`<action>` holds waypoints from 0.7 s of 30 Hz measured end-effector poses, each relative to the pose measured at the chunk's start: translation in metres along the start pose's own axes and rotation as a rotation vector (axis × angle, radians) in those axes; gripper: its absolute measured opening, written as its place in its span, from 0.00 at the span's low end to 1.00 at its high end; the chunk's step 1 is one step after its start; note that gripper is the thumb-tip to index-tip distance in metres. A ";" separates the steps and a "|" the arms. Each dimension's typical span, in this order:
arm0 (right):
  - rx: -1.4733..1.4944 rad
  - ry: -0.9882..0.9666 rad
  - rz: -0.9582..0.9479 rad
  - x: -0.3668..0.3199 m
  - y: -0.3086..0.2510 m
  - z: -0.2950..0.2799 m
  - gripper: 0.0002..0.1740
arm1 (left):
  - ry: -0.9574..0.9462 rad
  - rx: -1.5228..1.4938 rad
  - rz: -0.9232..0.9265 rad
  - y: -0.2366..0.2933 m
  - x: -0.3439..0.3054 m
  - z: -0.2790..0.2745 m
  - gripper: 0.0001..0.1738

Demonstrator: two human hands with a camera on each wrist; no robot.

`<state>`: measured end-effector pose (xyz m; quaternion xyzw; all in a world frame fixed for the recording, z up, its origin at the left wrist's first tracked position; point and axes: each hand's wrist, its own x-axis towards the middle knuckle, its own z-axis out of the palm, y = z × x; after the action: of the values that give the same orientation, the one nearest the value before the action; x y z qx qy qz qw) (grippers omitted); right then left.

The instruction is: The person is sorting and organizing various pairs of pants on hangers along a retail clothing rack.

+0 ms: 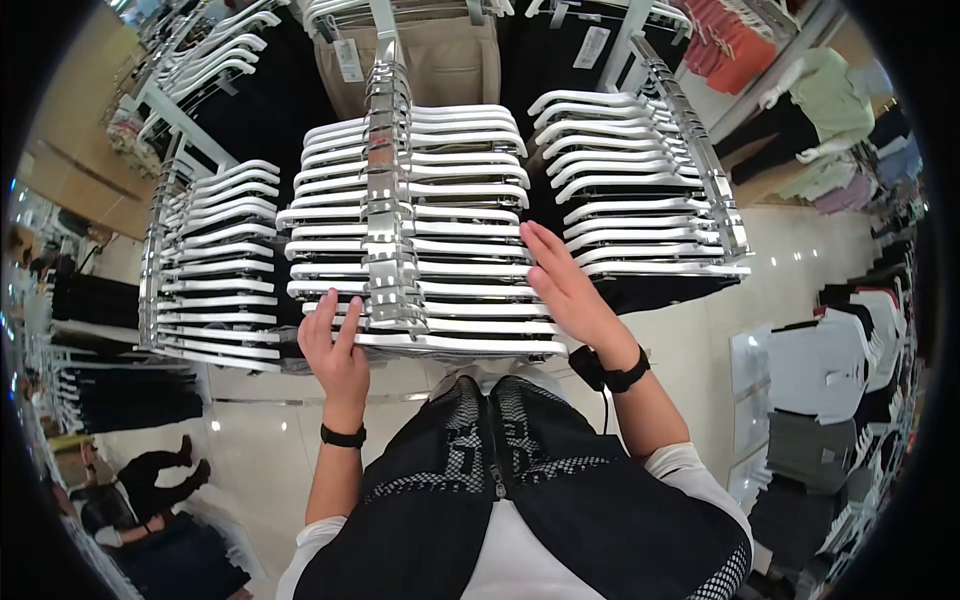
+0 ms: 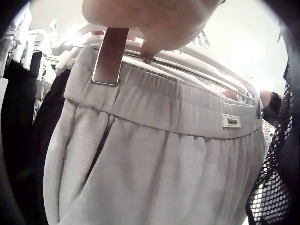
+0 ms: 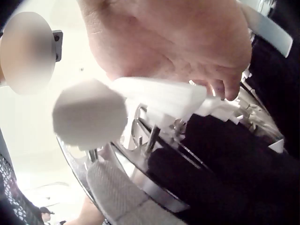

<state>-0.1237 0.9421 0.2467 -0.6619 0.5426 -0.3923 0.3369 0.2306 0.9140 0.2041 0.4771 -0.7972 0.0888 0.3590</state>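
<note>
A row of white hangers hangs on the middle metal rail, their hooks packed close together. My left hand lies over the left part of the front hangers, fingers pointing forward. Right below it in the left wrist view hang light grey trousers with a gathered waistband, held by a metal clip. At the right ends of the same row, my right hand rests with its fingers extended. Its palm is over the white hanger ends in the right wrist view, with dark cloth beneath.
More white hangers fill a left rail and a right rail. Beige trousers hang behind. A mannequin stands at the back right, and a person is at lower left. White shirts hang at right.
</note>
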 end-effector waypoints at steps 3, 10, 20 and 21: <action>0.031 -0.042 -0.002 0.002 0.005 0.004 0.37 | -0.016 0.042 -0.043 0.009 0.001 -0.003 0.34; -0.071 -0.167 -0.214 -0.029 0.005 -0.008 0.38 | -0.040 0.204 -0.199 0.038 0.000 -0.002 0.30; -0.242 -0.086 -0.493 -0.043 -0.004 -0.006 0.34 | 0.004 0.284 -0.184 0.059 -0.003 -0.018 0.20; -0.242 -0.085 -0.494 -0.043 -0.006 -0.003 0.34 | 0.001 0.284 -0.174 0.063 0.002 -0.019 0.21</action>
<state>-0.1281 0.9856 0.2470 -0.8253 0.3933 -0.3669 0.1721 0.1874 0.9555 0.2321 0.5901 -0.7323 0.1694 0.2947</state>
